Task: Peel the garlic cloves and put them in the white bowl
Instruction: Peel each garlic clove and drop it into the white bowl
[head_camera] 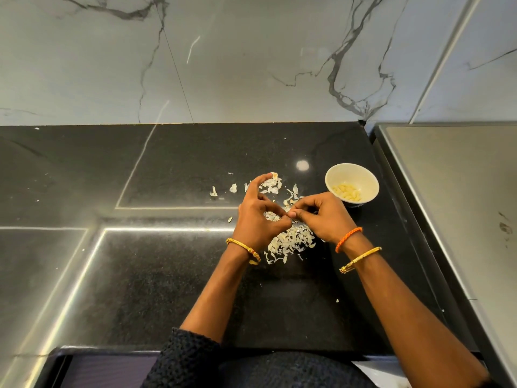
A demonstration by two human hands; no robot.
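Observation:
My left hand (258, 217) and my right hand (319, 217) meet above the black counter, fingertips pinching a small garlic clove (291, 214) between them; the clove is mostly hidden by my fingers. My left index finger sticks out toward the far peels. The white bowl (361, 175) stands just right of my right hand and holds several peeled cloves (347, 191). A heap of papery garlic skins (291, 243) lies under and between my wrists.
More loose skins (271, 186) are scattered beyond my hands on the black granite counter (167, 275). A marble wall rises behind. A grey steel surface (453, 191) borders the counter on the right, close to the bowl.

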